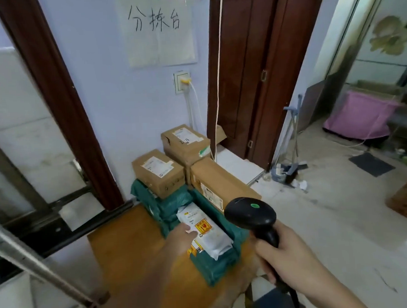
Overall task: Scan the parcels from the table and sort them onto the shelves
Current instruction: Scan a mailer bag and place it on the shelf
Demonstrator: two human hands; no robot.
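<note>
A white soft parcel (211,234) with a yellow and red label lies on top of several green mailer bags (218,264) on the wooden table (123,254). My left hand (181,238) reaches forward and rests on the white parcel's near left edge; whether it grips the parcel is hidden. My right hand (282,256) holds a black handheld scanner (251,216) by its handle, its head just right of the parcel and pointing toward the pile. Three brown cardboard boxes (157,173) (185,143) (221,183) stand behind the bags.
A metal shelf frame (37,266) crosses the lower left. The wall behind the table carries a handwritten paper sign (156,28) and a socket with a cable. A broom and dustpan (287,170) lean by the dark door. A pink bin (360,118) stands far right.
</note>
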